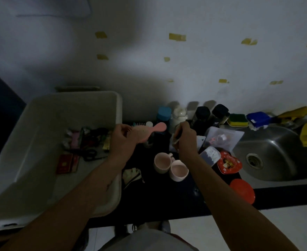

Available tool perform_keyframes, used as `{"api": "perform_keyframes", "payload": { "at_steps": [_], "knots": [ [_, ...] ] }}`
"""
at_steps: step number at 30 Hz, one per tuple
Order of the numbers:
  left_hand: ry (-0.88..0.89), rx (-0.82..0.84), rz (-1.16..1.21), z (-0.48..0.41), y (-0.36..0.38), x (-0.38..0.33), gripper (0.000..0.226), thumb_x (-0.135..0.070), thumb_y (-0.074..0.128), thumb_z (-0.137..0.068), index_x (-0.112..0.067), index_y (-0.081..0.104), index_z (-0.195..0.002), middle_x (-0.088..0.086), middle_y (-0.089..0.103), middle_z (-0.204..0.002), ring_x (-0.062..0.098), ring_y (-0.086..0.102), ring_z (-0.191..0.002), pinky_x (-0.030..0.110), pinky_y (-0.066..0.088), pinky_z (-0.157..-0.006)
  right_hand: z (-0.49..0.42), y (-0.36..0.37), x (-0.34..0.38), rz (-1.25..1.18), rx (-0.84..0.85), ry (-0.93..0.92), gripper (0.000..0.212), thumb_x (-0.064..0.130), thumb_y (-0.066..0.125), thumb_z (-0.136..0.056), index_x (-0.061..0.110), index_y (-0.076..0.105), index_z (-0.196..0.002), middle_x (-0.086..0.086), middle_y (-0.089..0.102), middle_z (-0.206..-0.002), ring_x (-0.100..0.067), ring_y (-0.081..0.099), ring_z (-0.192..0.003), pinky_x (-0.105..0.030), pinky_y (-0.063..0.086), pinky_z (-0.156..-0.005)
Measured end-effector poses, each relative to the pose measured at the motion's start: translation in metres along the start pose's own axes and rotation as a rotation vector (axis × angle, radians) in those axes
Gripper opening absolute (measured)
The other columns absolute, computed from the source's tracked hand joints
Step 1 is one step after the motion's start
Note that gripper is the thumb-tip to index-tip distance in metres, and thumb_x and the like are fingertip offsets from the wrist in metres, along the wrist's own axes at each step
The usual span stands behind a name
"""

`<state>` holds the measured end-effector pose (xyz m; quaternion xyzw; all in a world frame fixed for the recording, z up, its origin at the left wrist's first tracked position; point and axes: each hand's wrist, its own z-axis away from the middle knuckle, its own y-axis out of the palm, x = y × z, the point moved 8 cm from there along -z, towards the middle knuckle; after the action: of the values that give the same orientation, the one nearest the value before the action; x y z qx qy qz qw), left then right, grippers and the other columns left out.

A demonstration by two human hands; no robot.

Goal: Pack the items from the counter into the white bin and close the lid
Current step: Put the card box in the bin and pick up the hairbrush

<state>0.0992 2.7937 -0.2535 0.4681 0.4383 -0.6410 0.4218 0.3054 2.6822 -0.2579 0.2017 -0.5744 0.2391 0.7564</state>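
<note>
The white bin (31,187) stands open on the left, with scissors (87,153), a red packet (67,163) and small wrappers on its floor. Just past the bin's right rim, my left hand (122,140) grips a pink hairbrush (149,131) above the black counter (158,196). Over the middle of the counter my right hand (185,137) grips a small dark and white object that I cannot make out. Two pink cups (169,165) stand below my right hand.
Bottles and jars (190,115) line the wall. Clear plastic boxes (221,137), a red tin (228,163) and a red lid (242,190) lie right of the cups. A small pouch (132,175) lies by the bin. A steel sink (276,151) sits right, with sponges (238,119) behind.
</note>
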Motion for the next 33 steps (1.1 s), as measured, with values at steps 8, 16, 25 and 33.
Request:
{"api": "perform_keyframes", "payload": {
  "at_steps": [8, 16, 25, 33],
  "knots": [
    [0.203, -0.017, -0.001, -0.018, -0.062, -0.039, 0.032, -0.031, 0.076, -0.081, -0.012, 0.051, -0.090, 0.005, 0.059, -0.086, 0.015, 0.054, -0.074, 0.031, 0.044, -0.063, 0.025, 0.100, 0.026, -0.038, 0.068, -0.040, 0.041, 0.014, 0.038, -0.092, 0.010, 0.042, -0.052, -0.010, 0.036, -0.046, -0.016, 0.030, -0.035, -0.016, 0.023, -0.036],
    [0.107, -0.060, 0.045, -0.041, -0.128, -0.035, 0.035, -0.031, 0.075, -0.081, -0.012, 0.053, -0.099, 0.001, 0.060, -0.088, 0.016, 0.056, -0.076, 0.029, 0.048, -0.061, 0.038, 0.176, 0.030, 0.057, 0.247, -0.032, 0.034, 0.017, 0.041, -0.097, 0.017, 0.047, -0.063, 0.004, 0.051, -0.049, -0.010, 0.046, -0.042, -0.021, 0.037, -0.040],
    [-0.123, -0.177, 0.042, -0.059, -0.197, 0.026, 0.035, -0.028, 0.071, -0.081, -0.013, 0.054, -0.108, 0.004, 0.063, -0.104, 0.017, 0.062, -0.086, 0.037, 0.055, -0.070, 0.065, 0.263, -0.005, -0.149, 0.410, 0.296, 0.035, 0.033, 0.040, -0.097, 0.015, 0.050, -0.069, -0.002, 0.051, -0.058, -0.014, 0.047, -0.046, -0.020, 0.025, -0.039],
    [-0.266, -0.262, 0.145, -0.071, -0.222, 0.081, 0.030, -0.015, 0.067, -0.083, -0.009, 0.053, -0.109, 0.009, 0.062, -0.110, 0.018, 0.061, -0.086, 0.027, 0.048, -0.061, 0.067, 0.302, -0.065, -0.065, 0.326, 0.492, 0.039, 0.037, 0.034, -0.098, 0.008, 0.057, -0.084, -0.006, 0.051, -0.066, -0.017, 0.047, -0.060, -0.027, 0.033, -0.049]
  ]
}}
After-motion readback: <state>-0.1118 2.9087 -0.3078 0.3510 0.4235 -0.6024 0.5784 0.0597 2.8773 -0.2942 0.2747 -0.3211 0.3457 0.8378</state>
